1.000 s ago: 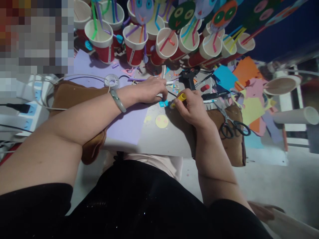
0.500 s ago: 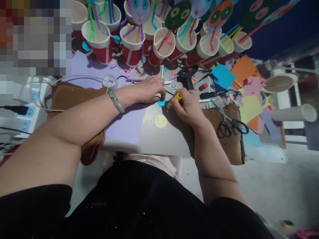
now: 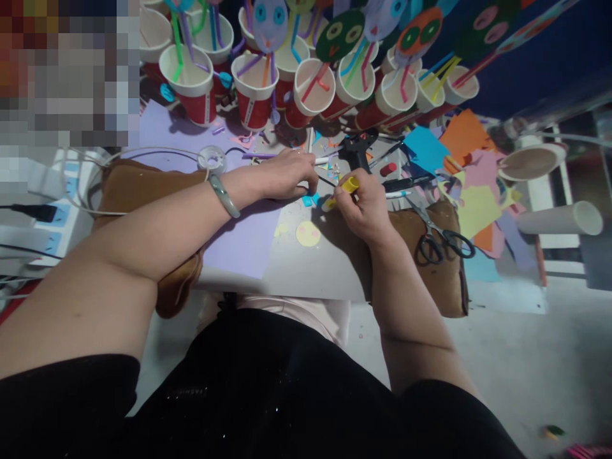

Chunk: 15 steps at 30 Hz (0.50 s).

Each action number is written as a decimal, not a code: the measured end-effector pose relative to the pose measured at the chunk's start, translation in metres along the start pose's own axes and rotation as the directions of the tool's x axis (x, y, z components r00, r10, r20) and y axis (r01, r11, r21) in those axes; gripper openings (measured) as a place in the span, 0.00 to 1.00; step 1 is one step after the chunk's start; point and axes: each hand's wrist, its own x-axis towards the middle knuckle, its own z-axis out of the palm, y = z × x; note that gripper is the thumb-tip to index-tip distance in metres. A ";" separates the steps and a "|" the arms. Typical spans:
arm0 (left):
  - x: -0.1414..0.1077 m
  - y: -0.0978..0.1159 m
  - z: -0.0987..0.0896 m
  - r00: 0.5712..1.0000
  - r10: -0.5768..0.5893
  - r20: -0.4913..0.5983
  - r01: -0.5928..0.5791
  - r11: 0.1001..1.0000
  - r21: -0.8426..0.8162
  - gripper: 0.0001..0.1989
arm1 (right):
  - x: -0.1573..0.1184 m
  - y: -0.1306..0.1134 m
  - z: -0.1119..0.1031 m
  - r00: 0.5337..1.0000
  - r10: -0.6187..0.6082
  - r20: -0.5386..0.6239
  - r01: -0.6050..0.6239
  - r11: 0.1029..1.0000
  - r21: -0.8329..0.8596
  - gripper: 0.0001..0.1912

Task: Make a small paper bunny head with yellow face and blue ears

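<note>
My right hand [image 3: 364, 207] is closed round a yellow tube [image 3: 350, 185] whose hollow end points up; its lower end [image 3: 329, 205] comes close to the tabletop. Opposite it, my left hand [image 3: 291, 175] has bent fingers, with the fingertips down on a small blue paper piece [image 3: 314, 199]. Part of that piece is hidden under the fingers. Just in front of the hands lies a yellow paper disc [image 3: 307, 234] with faint pink spots. A purple paper sheet [image 3: 241, 242] is under my left forearm.
Red-and-white paper cups [image 3: 255, 95] with straws and paper faces line the back. A black glue gun [image 3: 356, 152] lies behind my right hand. Scissors [image 3: 433, 233] rest on a brown cushion [image 3: 444, 287], near coloured paper scraps [image 3: 478, 207]. Power strips [image 3: 60, 217] stand left.
My right hand has shifted slightly right with the yellow tube, away from the blue piece. My left hand has stayed nearly still.
</note>
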 end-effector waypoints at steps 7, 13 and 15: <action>0.001 -0.001 0.003 1.000 -0.010 -0.013 0.010 1.000 0.001 0.12 | 0.002 -0.020 0.010 0.999 -0.022 0.041 0.020 0.998 0.054 0.24; 0.001 -0.006 0.005 0.999 0.040 -0.030 -0.040 0.999 0.009 0.12 | 0.006 -0.001 -0.001 0.982 0.167 -0.087 -0.122 0.918 0.376 0.27; 0.001 -0.007 0.005 0.999 0.040 -0.023 -0.040 0.999 0.016 0.13 | 0.009 0.008 -0.005 0.967 0.225 -0.120 -0.122 0.821 0.557 0.23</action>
